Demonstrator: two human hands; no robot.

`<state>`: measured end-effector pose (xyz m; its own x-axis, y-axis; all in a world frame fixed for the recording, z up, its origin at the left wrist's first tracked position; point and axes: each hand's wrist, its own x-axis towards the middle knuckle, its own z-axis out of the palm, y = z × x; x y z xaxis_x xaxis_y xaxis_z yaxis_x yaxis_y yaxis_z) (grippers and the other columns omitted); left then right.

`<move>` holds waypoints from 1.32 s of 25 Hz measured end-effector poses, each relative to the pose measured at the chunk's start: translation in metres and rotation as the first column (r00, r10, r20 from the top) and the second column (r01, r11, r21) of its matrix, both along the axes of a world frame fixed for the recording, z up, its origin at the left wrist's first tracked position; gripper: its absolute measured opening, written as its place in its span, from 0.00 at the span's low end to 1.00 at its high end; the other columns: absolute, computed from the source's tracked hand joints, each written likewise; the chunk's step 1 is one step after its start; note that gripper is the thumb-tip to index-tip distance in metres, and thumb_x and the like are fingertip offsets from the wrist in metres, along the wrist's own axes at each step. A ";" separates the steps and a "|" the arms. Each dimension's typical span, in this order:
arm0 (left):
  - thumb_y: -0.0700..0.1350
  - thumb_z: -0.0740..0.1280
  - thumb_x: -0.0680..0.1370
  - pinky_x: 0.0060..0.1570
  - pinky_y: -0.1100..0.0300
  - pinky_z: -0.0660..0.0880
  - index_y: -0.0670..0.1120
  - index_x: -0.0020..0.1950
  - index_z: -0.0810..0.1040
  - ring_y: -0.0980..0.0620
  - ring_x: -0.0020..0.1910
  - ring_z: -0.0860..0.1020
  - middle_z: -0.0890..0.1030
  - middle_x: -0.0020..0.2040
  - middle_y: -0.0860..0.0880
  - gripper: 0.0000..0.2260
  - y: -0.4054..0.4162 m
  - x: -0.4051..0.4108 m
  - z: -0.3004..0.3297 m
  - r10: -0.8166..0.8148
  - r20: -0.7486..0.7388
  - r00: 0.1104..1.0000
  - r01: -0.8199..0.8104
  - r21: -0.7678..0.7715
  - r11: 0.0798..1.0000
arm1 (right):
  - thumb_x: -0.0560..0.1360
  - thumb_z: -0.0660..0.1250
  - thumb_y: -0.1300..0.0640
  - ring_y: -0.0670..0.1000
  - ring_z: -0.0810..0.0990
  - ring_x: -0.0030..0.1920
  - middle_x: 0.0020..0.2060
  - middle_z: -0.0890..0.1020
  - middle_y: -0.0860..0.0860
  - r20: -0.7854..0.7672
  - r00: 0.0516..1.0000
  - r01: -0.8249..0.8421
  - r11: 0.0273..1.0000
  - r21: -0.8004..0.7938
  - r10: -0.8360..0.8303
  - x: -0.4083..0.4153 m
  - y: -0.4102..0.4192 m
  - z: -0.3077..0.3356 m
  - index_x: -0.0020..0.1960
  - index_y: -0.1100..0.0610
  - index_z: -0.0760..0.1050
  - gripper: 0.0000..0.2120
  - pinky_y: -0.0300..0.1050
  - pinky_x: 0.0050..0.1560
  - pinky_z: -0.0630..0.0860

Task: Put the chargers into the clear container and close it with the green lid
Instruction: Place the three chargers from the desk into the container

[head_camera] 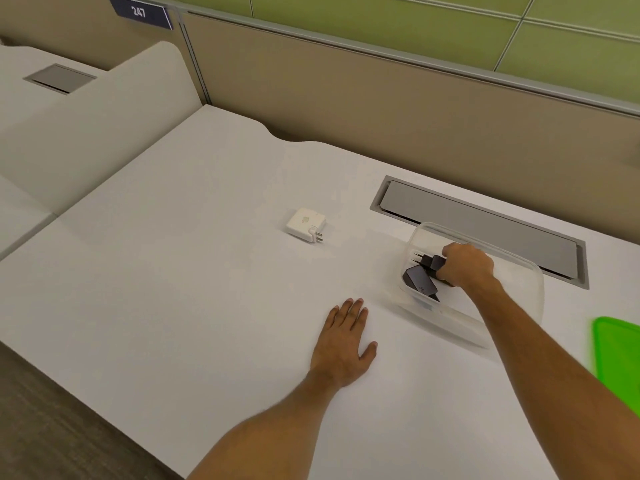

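The right hand (467, 265) is reaching into the clear container (519, 271) at three o'clock, fingers closed around a black charger (431, 262) and setting it beside another black charger (419, 280) already lying inside. The left hand (344, 341) is resting flat and empty on the table (207, 271). One white charger (306, 225) is waiting out at twelve o'clock, so that looks like the next pickup. The green lid (620, 351) is sitting at four o'clock, ready for closing.
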<state>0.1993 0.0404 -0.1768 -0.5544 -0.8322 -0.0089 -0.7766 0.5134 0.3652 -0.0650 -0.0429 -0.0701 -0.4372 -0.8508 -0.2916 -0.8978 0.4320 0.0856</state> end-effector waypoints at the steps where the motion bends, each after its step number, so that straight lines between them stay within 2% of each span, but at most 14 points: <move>1: 0.60 0.50 0.78 0.75 0.51 0.43 0.45 0.77 0.56 0.52 0.77 0.46 0.53 0.79 0.49 0.31 0.000 0.000 0.000 0.000 -0.002 1.000 0.000 0.002 1.000 | 0.70 0.67 0.55 0.60 0.80 0.50 0.51 0.81 0.57 -0.003 1.000 0.017 0.999 -0.029 -0.018 -0.002 -0.003 0.005 0.58 0.57 0.76 0.16 0.48 0.45 0.75; 3: 0.60 0.50 0.78 0.76 0.51 0.43 0.45 0.77 0.56 0.52 0.77 0.46 0.53 0.79 0.49 0.30 0.000 0.000 0.000 0.002 -0.003 1.000 -0.002 0.004 1.000 | 0.69 0.67 0.57 0.61 0.79 0.43 0.44 0.81 0.57 -0.015 0.999 0.036 0.988 -0.149 -0.038 0.000 -0.011 0.022 0.54 0.59 0.78 0.14 0.45 0.40 0.73; 5: 0.60 0.50 0.78 0.76 0.51 0.43 0.45 0.77 0.56 0.52 0.77 0.46 0.53 0.79 0.49 0.30 0.001 0.000 0.000 0.001 -0.002 1.000 -0.001 0.006 1.000 | 0.68 0.66 0.57 0.59 0.74 0.36 0.36 0.79 0.56 0.041 0.998 0.058 0.938 -0.342 -0.047 0.009 -0.021 0.042 0.47 0.59 0.80 0.09 0.43 0.37 0.69; 7: 0.60 0.49 0.78 0.76 0.51 0.43 0.45 0.77 0.55 0.52 0.77 0.45 0.52 0.79 0.49 0.30 0.002 0.000 0.001 -0.001 0.012 1.000 0.001 0.008 1.000 | 0.68 0.65 0.55 0.59 0.74 0.36 0.35 0.81 0.56 0.127 0.992 0.065 0.854 -0.516 0.001 0.028 -0.033 0.059 0.42 0.57 0.80 0.08 0.44 0.37 0.69; 9: 0.60 0.49 0.78 0.76 0.51 0.42 0.45 0.77 0.55 0.52 0.77 0.45 0.52 0.79 0.49 0.30 0.002 0.000 0.001 0.000 0.019 1.000 0.000 0.005 1.000 | 0.69 0.64 0.53 0.60 0.77 0.39 0.37 0.83 0.56 0.157 0.984 0.026 0.815 -0.579 0.080 0.050 -0.045 0.068 0.42 0.56 0.81 0.09 0.46 0.40 0.72; 11: 0.60 0.49 0.78 0.75 0.52 0.40 0.45 0.77 0.55 0.52 0.77 0.45 0.52 0.79 0.48 0.30 0.001 -0.001 0.002 0.002 0.025 1.000 -0.002 0.004 1.000 | 0.70 0.65 0.52 0.61 0.80 0.44 0.41 0.84 0.55 0.149 0.975 -0.053 0.820 -0.570 0.167 0.071 -0.057 0.067 0.46 0.55 0.81 0.11 0.48 0.44 0.75; 14: 0.60 0.49 0.78 0.74 0.51 0.37 0.45 0.77 0.54 0.52 0.77 0.44 0.51 0.79 0.48 0.30 0.002 -0.001 0.001 0.008 0.029 1.000 -0.008 0.006 1.000 | 0.71 0.66 0.50 0.58 0.81 0.48 0.47 0.85 0.54 0.143 0.948 -0.176 0.842 -0.511 0.286 0.097 -0.073 0.048 0.53 0.56 0.80 0.14 0.46 0.46 0.74; 17: 0.60 0.49 0.78 0.73 0.51 0.36 0.45 0.77 0.53 0.52 0.77 0.43 0.50 0.79 0.48 0.31 0.001 -0.001 0.000 0.007 0.040 0.999 -0.007 0.006 1.000 | 0.72 0.67 0.45 0.56 0.80 0.54 0.54 0.83 0.53 0.159 0.914 -0.286 0.872 -0.397 0.373 0.120 -0.088 0.022 0.62 0.55 0.76 0.21 0.48 0.50 0.74; 20: 0.60 0.48 0.78 0.73 0.52 0.35 0.45 0.77 0.52 0.52 0.77 0.41 0.49 0.79 0.48 0.31 0.001 -0.001 -0.001 0.009 0.049 0.999 -0.009 0.009 1.000 | 0.71 0.69 0.42 0.56 0.77 0.58 0.59 0.79 0.54 0.184 0.887 -0.349 0.875 -0.335 0.425 0.139 -0.101 0.002 0.67 0.56 0.71 0.29 0.51 0.54 0.75; 27: 0.59 0.51 0.79 0.73 0.51 0.36 0.44 0.77 0.54 0.51 0.77 0.44 0.51 0.79 0.47 0.30 0.001 -0.002 0.000 0.011 0.037 0.999 -0.011 -0.004 1.000 | 0.66 0.72 0.41 0.59 0.72 0.62 0.64 0.73 0.56 0.241 0.852 -0.407 0.877 -0.254 0.465 0.181 -0.127 -0.020 0.69 0.59 0.64 0.39 0.55 0.54 0.73; 33: 0.59 0.53 0.79 0.75 0.52 0.42 0.45 0.77 0.53 0.51 0.77 0.45 0.53 0.79 0.47 0.31 0.002 -0.002 0.000 0.011 0.019 1.000 -0.012 0.023 1.000 | 0.68 0.72 0.42 0.59 0.71 0.63 0.64 0.72 0.56 0.306 0.859 -0.360 0.909 -0.209 0.410 0.198 -0.134 -0.035 0.69 0.60 0.63 0.38 0.56 0.55 0.73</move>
